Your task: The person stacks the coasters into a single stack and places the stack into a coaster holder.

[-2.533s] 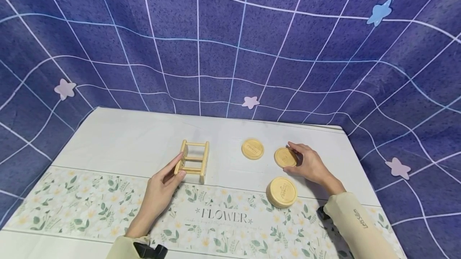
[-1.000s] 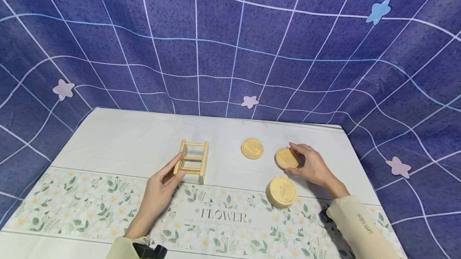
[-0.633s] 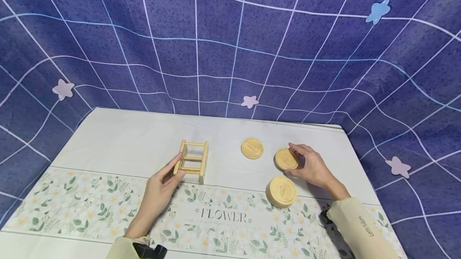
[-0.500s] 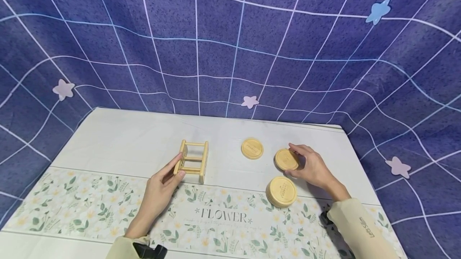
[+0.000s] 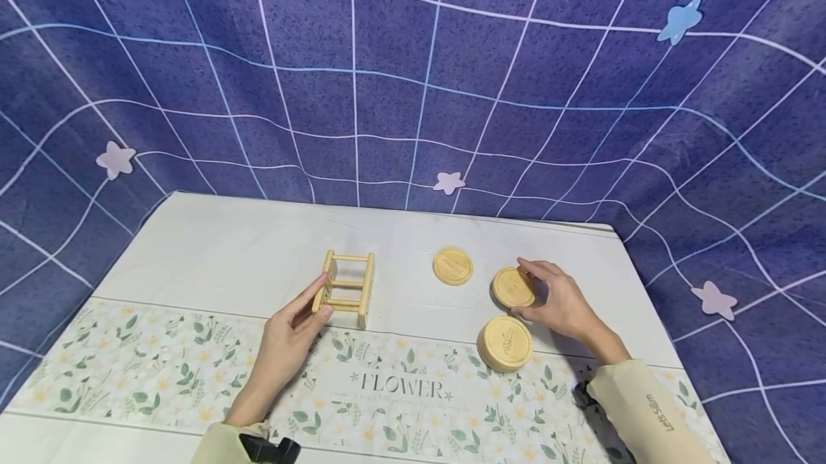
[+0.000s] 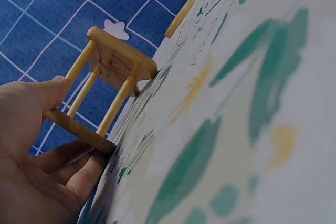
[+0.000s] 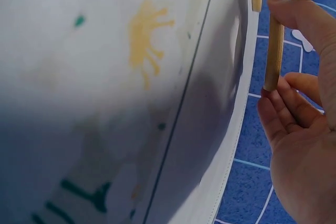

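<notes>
My left hand grips the left side panel of a small wooden coaster rack, thumb on one face and fingers on the other. In the left wrist view the rack shows two end panels joined by round rods, with no coaster between them. My right hand pinches a round wooden coaster by its rim between thumb and fingertips. The right wrist view shows this held coaster edge-on. Just nearer the person is a stack of several coasters, engraved on top. Another coaster lies flat to the left of the held one.
A white table cover with a flowered band and the word FLOWER lies under everything. Behind the table hangs a blue curtain with pale grid lines and stars. Black wrist bands with cameras show at both sleeves.
The coaster in my right hand has shifted very slightly toward the person, and the right forearm has moved a little to the right. My left hand and the rack stay in place.
</notes>
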A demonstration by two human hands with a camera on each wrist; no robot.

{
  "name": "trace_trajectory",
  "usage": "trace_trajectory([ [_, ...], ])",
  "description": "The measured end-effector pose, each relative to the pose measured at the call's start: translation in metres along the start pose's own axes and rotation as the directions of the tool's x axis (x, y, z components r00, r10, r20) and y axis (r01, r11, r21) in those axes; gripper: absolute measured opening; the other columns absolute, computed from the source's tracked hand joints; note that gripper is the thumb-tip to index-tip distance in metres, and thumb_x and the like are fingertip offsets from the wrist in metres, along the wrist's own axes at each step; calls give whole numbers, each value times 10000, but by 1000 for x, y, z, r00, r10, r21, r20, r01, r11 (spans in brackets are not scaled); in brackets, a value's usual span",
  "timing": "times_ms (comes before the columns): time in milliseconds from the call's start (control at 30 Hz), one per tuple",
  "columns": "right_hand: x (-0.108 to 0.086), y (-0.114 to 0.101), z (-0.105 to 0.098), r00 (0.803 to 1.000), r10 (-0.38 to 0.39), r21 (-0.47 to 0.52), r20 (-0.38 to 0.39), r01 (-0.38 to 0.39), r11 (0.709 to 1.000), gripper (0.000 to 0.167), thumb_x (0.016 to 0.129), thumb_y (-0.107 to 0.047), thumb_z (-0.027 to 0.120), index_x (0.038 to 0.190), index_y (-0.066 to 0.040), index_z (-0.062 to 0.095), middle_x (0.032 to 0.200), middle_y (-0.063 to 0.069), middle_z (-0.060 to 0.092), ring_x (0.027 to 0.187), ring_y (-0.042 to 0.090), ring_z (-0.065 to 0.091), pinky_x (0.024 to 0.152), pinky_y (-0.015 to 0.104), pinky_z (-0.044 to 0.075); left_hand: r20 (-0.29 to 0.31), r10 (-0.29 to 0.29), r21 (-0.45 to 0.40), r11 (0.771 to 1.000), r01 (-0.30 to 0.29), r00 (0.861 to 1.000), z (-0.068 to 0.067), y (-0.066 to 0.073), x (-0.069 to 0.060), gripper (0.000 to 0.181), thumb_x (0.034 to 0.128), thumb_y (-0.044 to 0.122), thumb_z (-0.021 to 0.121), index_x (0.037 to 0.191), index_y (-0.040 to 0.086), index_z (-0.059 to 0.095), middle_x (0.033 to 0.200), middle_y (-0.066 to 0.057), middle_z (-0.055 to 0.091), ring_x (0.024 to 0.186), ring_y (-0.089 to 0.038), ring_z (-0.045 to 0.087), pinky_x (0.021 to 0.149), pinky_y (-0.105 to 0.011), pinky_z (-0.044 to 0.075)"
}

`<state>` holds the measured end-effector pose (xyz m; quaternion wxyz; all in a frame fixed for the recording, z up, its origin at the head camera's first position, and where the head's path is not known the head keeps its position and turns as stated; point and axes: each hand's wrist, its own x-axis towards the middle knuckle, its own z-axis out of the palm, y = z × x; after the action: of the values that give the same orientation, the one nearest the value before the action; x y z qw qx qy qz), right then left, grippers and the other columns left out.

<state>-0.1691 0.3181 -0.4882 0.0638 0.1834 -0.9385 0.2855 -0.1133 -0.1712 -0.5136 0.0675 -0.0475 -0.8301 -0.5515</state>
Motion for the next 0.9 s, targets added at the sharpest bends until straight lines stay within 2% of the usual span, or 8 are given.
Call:
trace_trajectory([
  [300, 0, -3, -5, 1000, 10, 8, -7, -10, 1000, 953, 757, -124, 1037, 1570, 56, 573, 1459, 258, 653, 1290, 464, 666, 1131, 678, 552, -5, -1, 14, 1000, 1, 1000, 0, 0, -1, 593, 1111, 290, 729, 1671, 250, 536, 1686, -167, 515, 1444, -405, 612, 1059, -41, 471],
  [633, -2, -8, -10, 999, -32, 32, -42, 34, 999, 936, 729, -88, 1038, 1533, 90, 592, 1416, 239, 682, 1255, 453, 683, 1125, 688, 545, -1, 0, 14, 1000, 0, 1000, 0, -1, -1, 595, 1114, 291, 724, 1674, 242, 530, 1685, -179, 513, 1447, -409, 608, 1064, -50, 471],
  [900, -5, -10, -14, 999, -24, 35, -35, 25, 999, 932, 748, -97, 1028, 1554, 63, 588, 1445, 239, 664, 1291, 465, 662, 1126, 706, 538, 0, -14, 24, 1000, 14, 1000, 0, 0, -1, 592, 1114, 317, 723, 1672, 255, 534, 1697, -145, 505, 1454, -400, 604, 1065, -44, 462],
])
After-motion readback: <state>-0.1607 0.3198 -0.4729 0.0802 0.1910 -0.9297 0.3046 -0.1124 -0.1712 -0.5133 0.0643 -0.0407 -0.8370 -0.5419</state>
